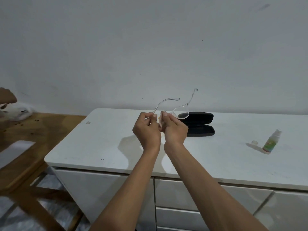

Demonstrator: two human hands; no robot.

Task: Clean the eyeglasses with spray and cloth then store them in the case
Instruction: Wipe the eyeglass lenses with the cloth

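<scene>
Clear-framed eyeglasses (182,110) are held up above the white cabinet top (103,144), temples unfolded and pointing away from me. My left hand (147,130) pinches the frame near the left temple. My right hand (175,129) presses a small pale cloth (160,120) against one lens; most of the cloth is hidden between my fingers. A black eyeglass case (202,125) lies open on the cabinet just behind my right hand. The small spray bottle (270,141) with a green label stands at the right, with its clear cap (254,142) beside it.
A wooden table (25,139) adjoins the cabinet on the left, with white paper (15,150) and a white bundle (20,110) on it. A small clear piece (87,122) lies on the cabinet's left part. The wall stands close behind. Drawers sit below the front edge.
</scene>
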